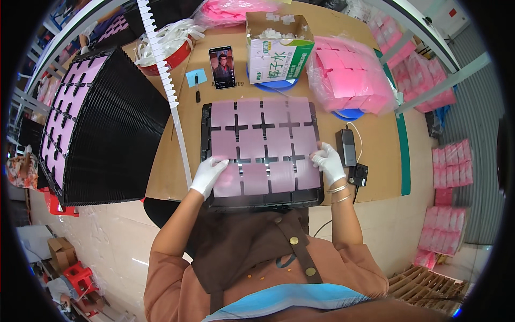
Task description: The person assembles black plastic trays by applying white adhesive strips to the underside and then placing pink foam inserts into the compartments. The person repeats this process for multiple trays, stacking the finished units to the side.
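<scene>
A pale pink sheet [253,176] with cross-shaped cut-outs lies over a black tray [206,131] in front of me. The black of the tray shows through the cut-outs and along its rim. My left hand [209,176], in a white glove, is closed on the sheet's left edge, thumb on top. On the opposite side my right hand [328,164], gloved too, pinches the sheet's right edge with its fingers bent. Whether the sheet lies fully flat in the tray I cannot tell.
At left leans a tall stack of black trays [115,129] behind a white notched strip [161,59]. Farther back are a phone [222,67], a marker [197,90], a carton [279,56], a red tub [171,58] and bagged pink sheets [348,67]. A power bank [346,147] sits right.
</scene>
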Demonstrator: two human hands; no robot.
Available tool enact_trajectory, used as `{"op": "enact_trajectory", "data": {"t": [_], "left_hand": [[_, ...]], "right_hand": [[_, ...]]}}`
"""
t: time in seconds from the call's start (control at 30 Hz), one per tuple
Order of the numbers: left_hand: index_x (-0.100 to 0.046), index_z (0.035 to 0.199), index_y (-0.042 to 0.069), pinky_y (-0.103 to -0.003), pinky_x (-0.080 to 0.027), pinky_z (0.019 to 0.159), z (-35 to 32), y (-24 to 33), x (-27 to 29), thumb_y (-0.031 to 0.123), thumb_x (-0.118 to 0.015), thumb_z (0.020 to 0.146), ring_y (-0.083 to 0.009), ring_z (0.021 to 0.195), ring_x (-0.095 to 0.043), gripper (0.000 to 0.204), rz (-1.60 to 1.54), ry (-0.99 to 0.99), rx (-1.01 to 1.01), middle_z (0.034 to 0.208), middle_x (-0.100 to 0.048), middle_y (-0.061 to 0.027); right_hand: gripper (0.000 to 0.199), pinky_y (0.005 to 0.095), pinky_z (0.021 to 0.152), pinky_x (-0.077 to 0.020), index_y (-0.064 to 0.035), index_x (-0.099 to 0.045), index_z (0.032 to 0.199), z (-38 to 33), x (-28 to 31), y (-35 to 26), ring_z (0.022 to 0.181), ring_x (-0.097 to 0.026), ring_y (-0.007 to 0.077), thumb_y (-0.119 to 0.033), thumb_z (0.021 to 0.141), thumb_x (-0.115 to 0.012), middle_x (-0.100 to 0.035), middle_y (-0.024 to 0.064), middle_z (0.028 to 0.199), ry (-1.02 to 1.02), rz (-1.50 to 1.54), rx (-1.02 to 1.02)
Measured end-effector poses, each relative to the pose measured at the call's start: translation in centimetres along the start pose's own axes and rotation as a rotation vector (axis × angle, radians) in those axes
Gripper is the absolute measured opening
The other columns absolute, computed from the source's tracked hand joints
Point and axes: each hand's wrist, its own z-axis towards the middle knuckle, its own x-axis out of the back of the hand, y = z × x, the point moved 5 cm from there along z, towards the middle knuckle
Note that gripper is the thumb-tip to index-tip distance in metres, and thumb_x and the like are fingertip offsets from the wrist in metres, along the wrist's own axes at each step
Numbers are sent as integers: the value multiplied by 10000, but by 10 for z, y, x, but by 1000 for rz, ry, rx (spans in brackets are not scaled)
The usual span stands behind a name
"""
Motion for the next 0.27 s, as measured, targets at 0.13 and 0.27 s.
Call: {"op": "enact_trajectory", "data": {"t": [0.13, 0.27], "left_hand": [[-470, 1292, 51, -324, -583, 627, -8, -39, 27, 140, -623, 866, -191, 763, -651, 461, 529, 238, -468, 920, -589, -100], [-306, 1432, 138, -349, -588, 544, -52, -33, 13, 94, -653, 812, -201, 665, -650, 712, 350, 212, -69, 891, -587, -92]], "right_hand": [[419, 219, 520, -439, 48, -497, 1146, -14, -4, 12, 571, -536, 85, -14, 785, -699, -600, 24, 686, 19, -107, -19], [454, 225, 610, -479, 18, -503, 1160, -30, -2, 26, 603, -562, 90, -82, 781, -732, -615, 30, 687, 17, -282, -94]]}}
